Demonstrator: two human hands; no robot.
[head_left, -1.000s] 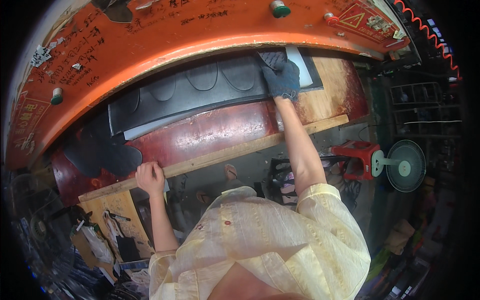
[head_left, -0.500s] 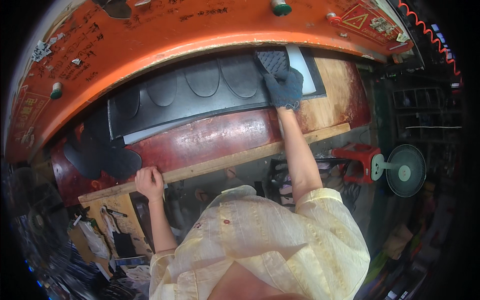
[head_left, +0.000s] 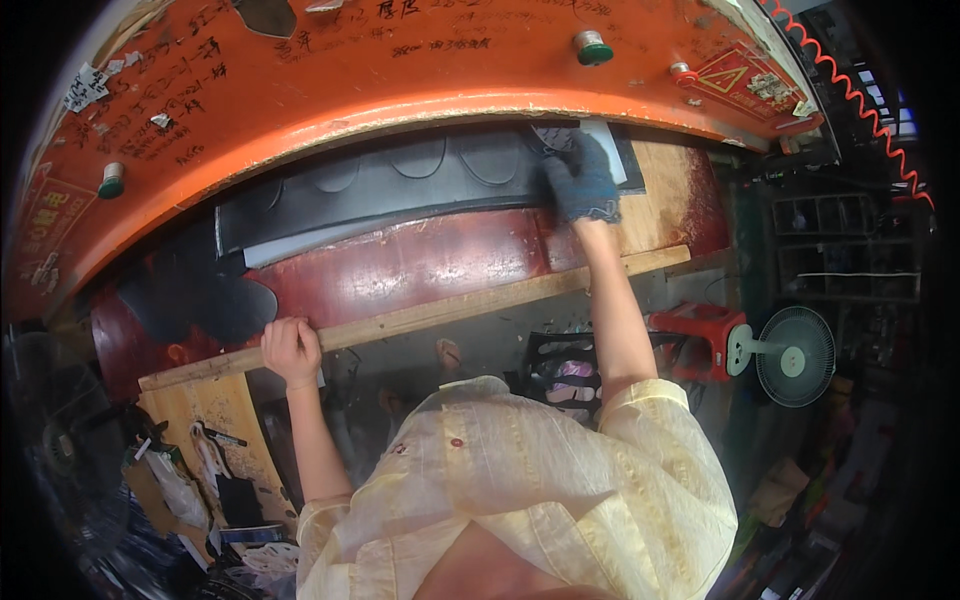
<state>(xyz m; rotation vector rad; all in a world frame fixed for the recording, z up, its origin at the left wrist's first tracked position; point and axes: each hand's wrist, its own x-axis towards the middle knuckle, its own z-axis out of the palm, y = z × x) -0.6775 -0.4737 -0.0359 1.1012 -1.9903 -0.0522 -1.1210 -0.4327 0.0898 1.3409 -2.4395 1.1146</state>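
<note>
My right hand (head_left: 583, 182), in a dark blue-grey work glove and smeared by motion, is at the right end of a black sheet (head_left: 400, 190). It grips a dark cutting die (head_left: 553, 139) with slanted ribs inside, partly hidden by the glove and the orange machine edge. Rounded sole-shaped outlines run along the sheet to its left. A white board (head_left: 310, 245) shows beneath the sheet. My left hand (head_left: 291, 350), bare with curled fingers, rests at the wooden front strip (head_left: 430, 318), beside several black sole-shaped pieces (head_left: 235, 305). Nothing shows in it.
An orange machine beam (head_left: 330, 80) with green-based knobs spans the far side, overhanging the dark red table (head_left: 420, 255). A red stool (head_left: 690, 335) and a fan (head_left: 793, 361) stand at the right. Tools and bags crowd a wooden board (head_left: 225, 410) at lower left.
The whole view has shifted slightly. My right hand has moved a little with the cutting die, which now shows less below the orange beam. My left hand stays at the front strip.
</note>
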